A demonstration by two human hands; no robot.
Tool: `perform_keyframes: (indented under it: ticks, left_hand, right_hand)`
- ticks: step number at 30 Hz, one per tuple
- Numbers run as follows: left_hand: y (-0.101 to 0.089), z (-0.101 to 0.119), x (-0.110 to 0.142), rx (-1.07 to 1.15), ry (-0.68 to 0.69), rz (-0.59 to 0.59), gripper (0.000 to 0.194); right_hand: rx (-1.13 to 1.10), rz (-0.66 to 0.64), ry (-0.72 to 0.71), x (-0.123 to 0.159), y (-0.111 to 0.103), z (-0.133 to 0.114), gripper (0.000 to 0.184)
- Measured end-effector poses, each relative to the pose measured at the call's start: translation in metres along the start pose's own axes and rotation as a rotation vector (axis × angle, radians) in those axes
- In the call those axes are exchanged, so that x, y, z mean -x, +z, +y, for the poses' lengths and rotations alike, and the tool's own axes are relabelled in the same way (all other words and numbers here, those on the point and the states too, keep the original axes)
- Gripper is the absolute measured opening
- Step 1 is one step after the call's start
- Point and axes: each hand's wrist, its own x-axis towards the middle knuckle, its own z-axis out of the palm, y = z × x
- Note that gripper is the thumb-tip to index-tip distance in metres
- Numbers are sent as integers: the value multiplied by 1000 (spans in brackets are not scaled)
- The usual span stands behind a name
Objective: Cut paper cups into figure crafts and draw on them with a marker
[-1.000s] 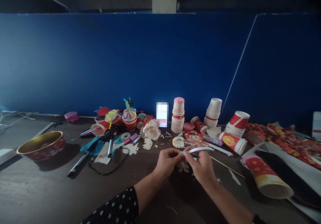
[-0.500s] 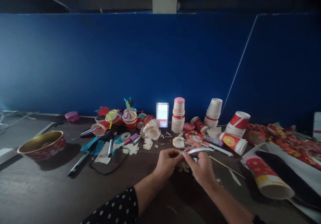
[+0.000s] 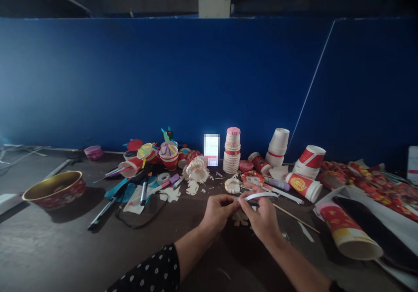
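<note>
Both hands meet above the dark table at the centre right. My right hand (image 3: pixel 264 218) is closed on a curved white paper strip (image 3: pixel 261 195), which arcs over its fingers. Pinched fingertips of my left hand (image 3: pixel 218 211) touch the near end of the strip, beside my right thumb. A pale paper cutout with scalloped edges (image 3: pixel 241 219) shows just below the fingers; whether it hangs from them or lies on the table I cannot tell. Beyond the hands lies a white ring-shaped paper piece (image 3: pixel 233 185).
A stack of paper cups (image 3: pixel 232 157) stands behind the hands. To the right lie a wooden stick (image 3: pixel 295 218), a red cup on its side (image 3: pixel 349 233) and a black phone-like slab (image 3: pixel 375 235). On the left are a gold-rimmed bowl (image 3: pixel 54 191) and a marker (image 3: pixel 143 192).
The hands keep almost the same place and grip. The pale cutout beneath the fingers has shifted slightly and shows a little more.
</note>
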Motion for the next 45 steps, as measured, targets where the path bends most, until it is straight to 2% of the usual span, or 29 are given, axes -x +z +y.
perform_keyframes:
  ticks: [11, 18, 24, 30, 35, 39, 45]
  left_hand:
    - [-2, 3, 0, -122, 100, 35, 29]
    - [-2, 0, -2, -91, 90, 79, 29]
    - [-3, -2, -4, -13, 79, 14, 30]
    - [-3, 3, -2, -64, 145, 36, 27]
    - [-1, 6, -1, -89, 121, 61, 24]
    - [-2, 3, -2, -25, 96, 86, 23]
    - [-3, 0, -4, 4, 60, 91, 29]
  right_hand:
    - [45, 10, -39, 1, -1, -1, 21]
    - [118, 30, -120, 3, -1, -1, 20]
    - [170, 53, -148, 4, -1, -4, 21]
    - [194, 82, -220, 4, -1, -5, 18]
    - [197, 112, -220, -4, -7, -1, 14]
    - [190, 110, -228, -8, -10, 1, 15]
    - [164, 31, -152, -7, -10, 1, 17]
